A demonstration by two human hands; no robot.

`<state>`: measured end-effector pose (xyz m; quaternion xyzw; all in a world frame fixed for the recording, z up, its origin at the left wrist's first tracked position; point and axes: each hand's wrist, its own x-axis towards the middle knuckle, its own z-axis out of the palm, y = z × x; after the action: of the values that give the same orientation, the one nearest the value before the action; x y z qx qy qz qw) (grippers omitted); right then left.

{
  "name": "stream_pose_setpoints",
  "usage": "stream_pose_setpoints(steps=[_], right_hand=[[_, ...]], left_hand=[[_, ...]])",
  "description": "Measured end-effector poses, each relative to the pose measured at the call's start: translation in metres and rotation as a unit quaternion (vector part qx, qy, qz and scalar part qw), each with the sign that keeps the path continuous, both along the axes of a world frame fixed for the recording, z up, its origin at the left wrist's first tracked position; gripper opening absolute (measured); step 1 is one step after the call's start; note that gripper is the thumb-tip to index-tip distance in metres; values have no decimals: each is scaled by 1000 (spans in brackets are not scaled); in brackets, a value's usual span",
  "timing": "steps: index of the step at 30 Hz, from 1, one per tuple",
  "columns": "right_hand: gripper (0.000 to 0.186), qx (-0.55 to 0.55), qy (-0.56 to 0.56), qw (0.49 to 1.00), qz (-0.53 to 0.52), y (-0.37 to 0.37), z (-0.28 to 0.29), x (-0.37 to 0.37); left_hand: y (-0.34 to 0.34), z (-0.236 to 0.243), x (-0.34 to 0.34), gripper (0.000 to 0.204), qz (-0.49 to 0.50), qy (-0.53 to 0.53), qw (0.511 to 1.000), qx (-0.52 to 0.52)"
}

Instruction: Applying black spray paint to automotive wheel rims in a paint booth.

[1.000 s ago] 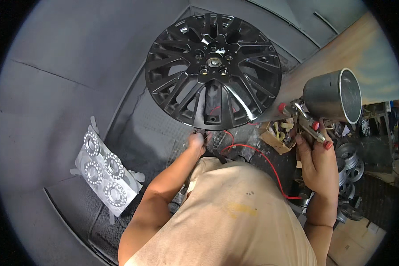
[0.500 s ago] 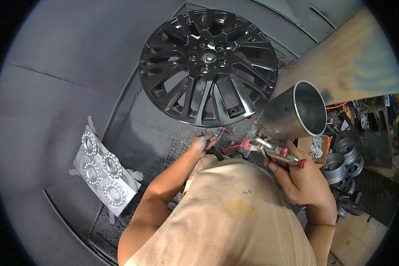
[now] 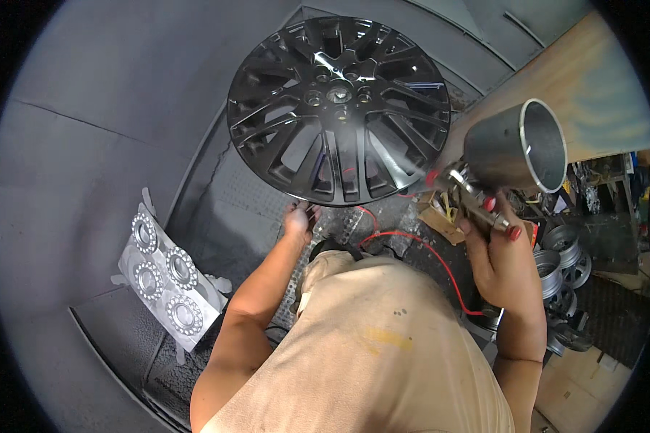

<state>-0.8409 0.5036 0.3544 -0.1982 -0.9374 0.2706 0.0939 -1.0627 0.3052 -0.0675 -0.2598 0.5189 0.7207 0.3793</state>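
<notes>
A glossy black multi-spoke wheel rim (image 3: 354,108) is raised in front of me, with faint mist across its lower right spokes. In my right hand (image 3: 502,252) is a silver spray gun (image 3: 473,202) with red knobs and a metal cup (image 3: 495,148) on top, its front toward the rim's lower right. My left hand (image 3: 301,216) is just below the rim's lower left edge, fingers apart and slightly curled, with nothing visible in it. A red hose (image 3: 433,252) runs low behind my torso and the gun.
At left leans a white sheet with several silver rings (image 3: 184,314) beside grey booth walls (image 3: 87,180). On the right are a tan panel (image 3: 592,86), a cardboard box (image 3: 437,222), cluttered shelving (image 3: 603,216) and several stacked silver rims (image 3: 562,285).
The rim has turned. My left hand has shifted left and come away from beneath its center. The spray gun dipped leftward, then rose back to the right. Mist now shows over the spokes.
</notes>
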Motion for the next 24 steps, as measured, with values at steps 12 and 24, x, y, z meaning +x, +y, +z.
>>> stream_pose_setpoints(steps=[12,24], right_hand=[[33,-106,-62,989,87,-13,-7,8],[24,-24,-34,999,-5,-7,-1,3]], left_hand=[[25,-21,44,13,-77,-25,997,-3],[2,-23,4,15,19,-27,999,38]])
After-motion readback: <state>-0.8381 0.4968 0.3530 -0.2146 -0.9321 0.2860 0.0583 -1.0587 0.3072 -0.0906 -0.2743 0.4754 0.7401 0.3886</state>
